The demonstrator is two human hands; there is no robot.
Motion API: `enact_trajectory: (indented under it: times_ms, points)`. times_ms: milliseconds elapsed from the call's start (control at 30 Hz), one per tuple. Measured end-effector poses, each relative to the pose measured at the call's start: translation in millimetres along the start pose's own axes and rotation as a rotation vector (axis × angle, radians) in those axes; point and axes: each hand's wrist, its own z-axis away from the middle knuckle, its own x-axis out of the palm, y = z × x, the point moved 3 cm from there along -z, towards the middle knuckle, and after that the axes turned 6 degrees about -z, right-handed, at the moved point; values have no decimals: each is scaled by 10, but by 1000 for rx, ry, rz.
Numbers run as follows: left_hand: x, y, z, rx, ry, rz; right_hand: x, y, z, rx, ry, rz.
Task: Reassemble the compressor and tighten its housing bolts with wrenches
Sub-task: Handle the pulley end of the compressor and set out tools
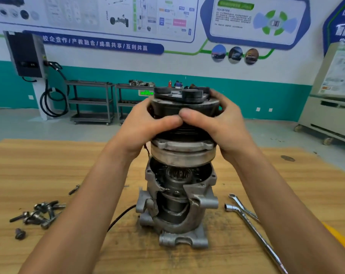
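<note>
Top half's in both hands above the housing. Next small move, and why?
Probably lower the upper section squarely onto the lower housing: left hand and right hand grip it, a gap shows between the halves, and the bolts lie loose.

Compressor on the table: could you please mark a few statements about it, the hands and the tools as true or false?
1. The left hand and the right hand both grip the compressor's upper part. True.
2. The bolts are already screwed into the housing. False: they lie loose on the table, left of the housing.
3. Two wrenches lie on the table, right of the housing. True.
4. The right hand holds a wrench. False: it grips the upper part; the wrenches lie untouched.
</note>
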Motion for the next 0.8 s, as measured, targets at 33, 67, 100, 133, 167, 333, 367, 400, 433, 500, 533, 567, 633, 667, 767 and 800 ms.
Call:
enact_trajectory:
  times_ms: [33, 67, 100, 133, 167, 333, 367, 400, 433, 500, 533, 567, 633, 667, 767, 800]
  points:
    - [-20, 72, -79, 28, -45, 14, 21, -108, -25, -22, 50, 22]
    - [-33, 125, -157, 50, -101, 30, 41, -198, -42, -47, 100, 52]
    - [-51, 154, -237, 66, -149, 29, 66, -274, -49, -66, 144, 82]
    - [-62, 157, -315, 70, -182, 18, 92, -325, -49, -80, 178, 105]
    - [-81, 130, -400, 71, -193, 1, 115, -358, -39, -86, 203, 120]
    - [-111, -168, -619, 39, -304, -16, 160, -254, 42, -52, 245, 149]
    - [-96, -233, -621, 30, -318, -38, 164, -193, 70, -35, 241, 147]
    - [-76, -315, -617, 25, -340, -43, 162, -124, 97, -18, 235, 145]
    - [-59, -397, -600, 15, -357, -28, 159, -57, 131, -2, 227, 148]
    - [-33, -547, -557, 10, -395, 25, 154, 44, 196, 11, 201, 184]
    - [-18, -603, -529, 18, -422, 53, 155, 80, 225, 15, 186, 211]
    - [-7, -636, -504, 27, -448, 75, 153, 101, 251, 21, 177, 236]
    - [0, -642, -475, 50, -491, 78, 142, 127, 281, 21, 165, 267]
    - [2, -632, -463, 70, -518, 80, 138, 129, 288, 16, 159, 273]
    - [14, -577, -392, 100, -583, 115, 143, 106, 310, 6, 132, 279]
    - [31, -564, -352, 101, -592, 115, 146, 101, 321, 9, 124, 284]
